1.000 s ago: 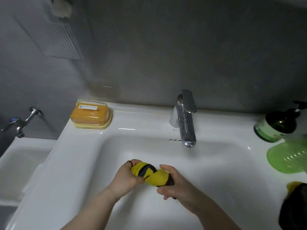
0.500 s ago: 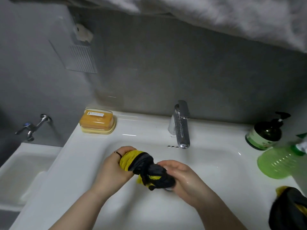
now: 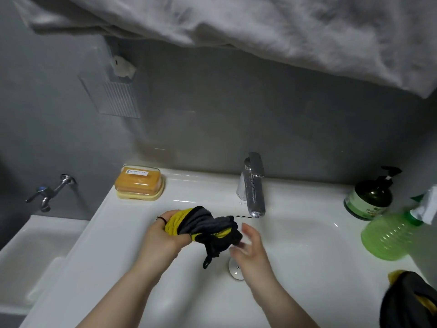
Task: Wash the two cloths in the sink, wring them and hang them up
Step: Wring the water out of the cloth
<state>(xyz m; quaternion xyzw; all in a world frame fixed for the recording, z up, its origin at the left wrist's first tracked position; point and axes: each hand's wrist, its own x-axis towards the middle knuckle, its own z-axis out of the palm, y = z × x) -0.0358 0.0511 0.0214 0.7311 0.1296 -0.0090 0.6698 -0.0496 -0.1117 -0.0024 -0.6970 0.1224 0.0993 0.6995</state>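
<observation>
Head view: my left hand [image 3: 165, 235] is gripping the twisted yellow-grey cloth [image 3: 205, 226]; right hand [image 3: 251, 247] spread beside it; single grip risking unravel into sink [image 3: 307, 252].

Open basin at the sides, crowded rims

The left hand [image 3: 163, 235], right hand [image 3: 250, 252] and bunched cloth [image 3: 203, 226] fill the middle of the sink [image 3: 307, 268], partly over the drain [image 3: 235, 272]. Bare basin shows to their left and, wider, to their right. The faucet [image 3: 254, 185] juts from the far rim just behind the cloth. A soap dish [image 3: 139, 183] holds the far left corner. A pump bottle [image 3: 370, 197], green bottle [image 3: 392, 237] and second cloth [image 3: 411, 301] line the right rim. A grey towel [image 3: 236, 27] hangs overhead.
</observation>
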